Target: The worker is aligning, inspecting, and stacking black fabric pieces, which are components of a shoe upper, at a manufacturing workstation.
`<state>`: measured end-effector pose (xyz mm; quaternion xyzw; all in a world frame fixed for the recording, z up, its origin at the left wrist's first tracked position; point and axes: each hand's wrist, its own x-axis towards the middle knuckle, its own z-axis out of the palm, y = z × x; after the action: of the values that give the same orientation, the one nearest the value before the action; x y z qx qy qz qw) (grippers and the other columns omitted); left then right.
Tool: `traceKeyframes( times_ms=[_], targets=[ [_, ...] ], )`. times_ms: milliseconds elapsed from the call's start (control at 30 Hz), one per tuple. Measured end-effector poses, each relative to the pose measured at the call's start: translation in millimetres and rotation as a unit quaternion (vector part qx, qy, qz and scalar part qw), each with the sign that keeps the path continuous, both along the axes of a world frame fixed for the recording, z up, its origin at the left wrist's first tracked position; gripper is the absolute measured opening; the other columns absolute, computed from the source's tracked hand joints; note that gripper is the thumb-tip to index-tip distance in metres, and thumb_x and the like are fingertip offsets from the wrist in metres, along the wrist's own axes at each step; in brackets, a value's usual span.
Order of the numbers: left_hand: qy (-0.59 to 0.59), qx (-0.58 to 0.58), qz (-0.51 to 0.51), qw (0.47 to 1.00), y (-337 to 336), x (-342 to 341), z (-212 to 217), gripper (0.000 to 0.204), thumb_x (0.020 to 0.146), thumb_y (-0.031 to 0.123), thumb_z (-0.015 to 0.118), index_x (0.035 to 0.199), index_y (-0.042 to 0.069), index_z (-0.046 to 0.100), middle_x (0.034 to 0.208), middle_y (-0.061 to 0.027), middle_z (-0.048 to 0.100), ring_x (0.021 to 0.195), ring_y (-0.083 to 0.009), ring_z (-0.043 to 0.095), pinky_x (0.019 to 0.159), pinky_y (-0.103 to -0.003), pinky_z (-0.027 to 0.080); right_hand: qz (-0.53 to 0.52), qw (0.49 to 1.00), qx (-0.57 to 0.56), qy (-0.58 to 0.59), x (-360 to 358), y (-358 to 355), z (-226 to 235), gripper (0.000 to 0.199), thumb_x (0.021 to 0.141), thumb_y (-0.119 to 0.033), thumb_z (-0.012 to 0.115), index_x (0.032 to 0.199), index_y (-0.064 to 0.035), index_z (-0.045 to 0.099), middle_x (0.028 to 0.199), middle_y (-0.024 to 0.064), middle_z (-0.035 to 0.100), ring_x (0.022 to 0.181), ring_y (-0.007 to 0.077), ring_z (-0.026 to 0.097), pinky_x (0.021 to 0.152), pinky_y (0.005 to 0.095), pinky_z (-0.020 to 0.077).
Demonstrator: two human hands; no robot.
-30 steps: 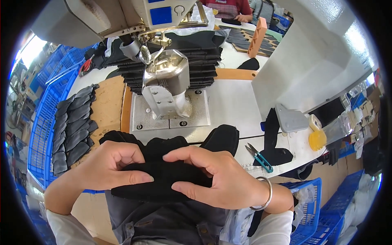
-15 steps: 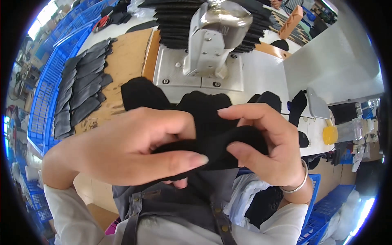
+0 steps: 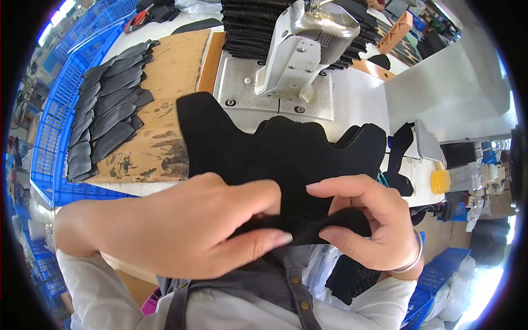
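Note:
A soft black cut fabric piece with rounded lobes along its far edge spreads out in front of me. My left hand is closed on its near edge, thumb on top and the fingers mostly hidden. My right hand grips the near right part, where the fabric curls over between thumb and forefinger. Just beyond the far edge stands a metal sewing machine on its bed plate. At the right, the piece shows more than one layer or fold; I cannot tell which.
Left of the machine, overlapping dark grey pieces lie on a brown board, beside a blue crate. Stacked black pieces rise behind the machine. To the right are a narrow black piece and a yellow-lidded clear container.
Both hands have come closer to my body, still gripping the black fabric. It now lies flatter, with more of its surface and far lobes showing. The view has shifted slightly.

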<state>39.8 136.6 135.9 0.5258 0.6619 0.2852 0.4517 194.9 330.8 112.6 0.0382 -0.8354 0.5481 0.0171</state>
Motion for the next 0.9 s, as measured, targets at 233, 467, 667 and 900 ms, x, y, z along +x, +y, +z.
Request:
traceKeyframes(
  times_ms=[233,467,667,900],
  targets=[
    [-0.103,-0.018,0.108,0.989,17.8,-14.7,-3.7,0.023,0.089,0.014,0.065,0.082,0.000,0.049,0.065,-0.0001,0.049,0.059,-0.0019,0.041,0.050,-0.022,0.033,-0.107,0.992,-0.055,-0.039,-12.5,0.7,-5.6,0.039,0.079,-0.001,0.068,0.116,-0.0009,0.057,0.096,0.0083,0.065,0.080,0.0109,0.060,0.070,0.0214,0.0453],
    [0.109,0.072,0.063,0.989,41.0,-34.0,-14.0,0.033,0.080,0.022,0.076,0.076,0.001,0.052,0.059,0.0030,0.043,0.054,-0.0042,0.033,0.047,-0.024,0.027,-0.140,0.988,-0.026,-0.053,-15.8,6.1,-11.5,0.042,0.075,-0.008,0.074,0.114,-0.0029,0.057,0.088,0.0072,0.065,0.076,0.0095,0.057,0.072,0.0224,0.0459],
    [0.067,0.039,0.074,0.994,41.9,-37.1,-18.9,0.038,0.074,0.024,0.082,0.077,0.001,0.051,0.058,0.0031,0.039,0.055,-0.0041,0.031,0.047,-0.024,0.025,-0.111,0.991,0.072,0.027,-18.9,6.0,-14.1,0.045,0.071,-0.009,0.076,0.112,-0.0041,0.058,0.087,0.0108,0.065,0.074,0.0184,0.062,0.072,0.0267,0.0487],
    [0.082,0.066,0.079,0.991,42.1,-37.1,-25.3,0.039,0.072,0.024,0.083,0.078,0.001,0.052,0.058,0.0025,0.039,0.055,-0.0043,0.030,0.047,-0.024,0.024,-0.109,0.991,0.075,0.002,-17.6,5.7,-14.1,0.048,0.069,-0.001,0.074,0.113,0.0005,0.056,0.100,0.0101,0.063,0.087,0.0173,0.061,0.080,0.0269,0.0468]
  ],
)
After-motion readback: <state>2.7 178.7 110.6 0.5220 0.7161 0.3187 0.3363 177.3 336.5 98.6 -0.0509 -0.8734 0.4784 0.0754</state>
